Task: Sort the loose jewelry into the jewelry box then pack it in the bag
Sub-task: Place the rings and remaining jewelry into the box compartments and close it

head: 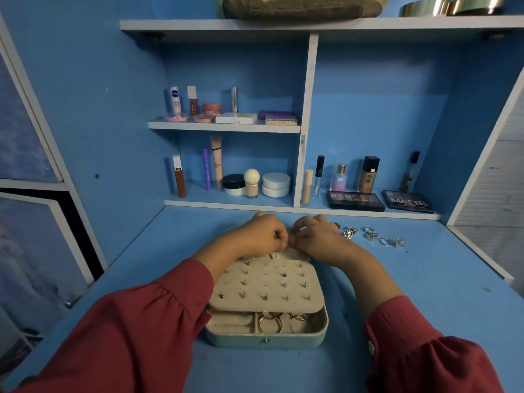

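The jewelry box [266, 337] is set open on the desk [425, 293], an earring panel [266, 285] raised over it. Both hands, left [262, 234] and right [314, 236], are curled at its far edge; what is pinched cannot be told. Loose rings [371, 235] are seen right of the box.

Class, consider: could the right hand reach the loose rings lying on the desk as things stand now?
Probably yes: the loose rings lie on bare desk just beside the right hand, with nothing between. Its fingers look busy pinching something small first.
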Tool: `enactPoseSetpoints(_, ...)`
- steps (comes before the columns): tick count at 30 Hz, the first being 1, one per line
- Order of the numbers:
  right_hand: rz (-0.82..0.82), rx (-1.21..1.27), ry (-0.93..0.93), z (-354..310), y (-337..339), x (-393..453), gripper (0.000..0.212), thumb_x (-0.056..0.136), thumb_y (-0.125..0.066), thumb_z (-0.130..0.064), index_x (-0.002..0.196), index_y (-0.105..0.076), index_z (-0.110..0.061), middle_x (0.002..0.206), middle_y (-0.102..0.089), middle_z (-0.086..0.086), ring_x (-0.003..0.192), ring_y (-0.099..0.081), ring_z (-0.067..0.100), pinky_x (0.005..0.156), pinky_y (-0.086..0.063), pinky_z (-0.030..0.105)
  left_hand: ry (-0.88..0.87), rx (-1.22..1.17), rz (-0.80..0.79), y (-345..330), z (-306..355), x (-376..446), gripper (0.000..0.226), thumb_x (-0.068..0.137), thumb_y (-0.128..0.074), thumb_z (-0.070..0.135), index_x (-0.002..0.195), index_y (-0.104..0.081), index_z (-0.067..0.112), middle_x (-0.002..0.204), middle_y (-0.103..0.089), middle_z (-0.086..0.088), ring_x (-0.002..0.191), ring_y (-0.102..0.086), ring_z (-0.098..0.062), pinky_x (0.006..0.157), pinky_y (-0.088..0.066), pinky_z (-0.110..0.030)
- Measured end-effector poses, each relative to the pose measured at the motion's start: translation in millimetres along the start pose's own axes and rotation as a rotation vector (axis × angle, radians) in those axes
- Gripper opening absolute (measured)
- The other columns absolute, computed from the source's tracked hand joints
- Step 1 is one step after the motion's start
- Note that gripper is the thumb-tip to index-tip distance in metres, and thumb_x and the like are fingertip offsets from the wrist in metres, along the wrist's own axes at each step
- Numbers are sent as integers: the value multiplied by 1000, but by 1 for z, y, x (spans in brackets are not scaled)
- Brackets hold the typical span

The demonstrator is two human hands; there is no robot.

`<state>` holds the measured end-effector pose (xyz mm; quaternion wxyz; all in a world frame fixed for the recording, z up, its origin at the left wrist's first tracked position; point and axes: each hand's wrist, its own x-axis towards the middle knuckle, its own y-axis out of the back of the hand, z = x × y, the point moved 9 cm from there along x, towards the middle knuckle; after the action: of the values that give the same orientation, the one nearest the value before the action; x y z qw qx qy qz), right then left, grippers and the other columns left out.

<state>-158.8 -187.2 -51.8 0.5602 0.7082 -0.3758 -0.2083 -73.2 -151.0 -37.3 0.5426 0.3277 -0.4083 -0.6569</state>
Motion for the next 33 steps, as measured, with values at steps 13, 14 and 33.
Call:
enactPoseSetpoints(13, 23, 368, -239, 28, 19, -17, 8, 80, -70, -19, 74, -67, -24, 74, -64, -3, 64, -59, 12, 55, -45, 23, -63, -77, -40, -7, 1, -5, 17, 83, -72, 18, 99, -73, 14, 84, -58, 12, 85, -56, -6, 85, -47, -25)
enactPoseSetpoints(14, -22, 380, -276, 32, 14, -18, 6, 81, -69, -19, 80, -65, -23, 72, -64, -1, 56, -59, 11, 51, -44, 21, -54, -91, -43, -8, -1, -6, 14, 83, -72, 18, 97, -73, 16, 82, -59, 13, 84, -57, -6, 86, -47, -27)
enactPoseSetpoints(33, 203, 431, -369, 31, 7, -8, 8, 83, -65, -13, 82, -63, -21, 74, -62, 0, 57, -60, 18, 63, -58, 38, -6, 12, -93, -11, -2, 2, 29, 92, -57, 6, 118, -66, 12, 117, -63, -1, 99, -54, -9, 87, -40, -20)
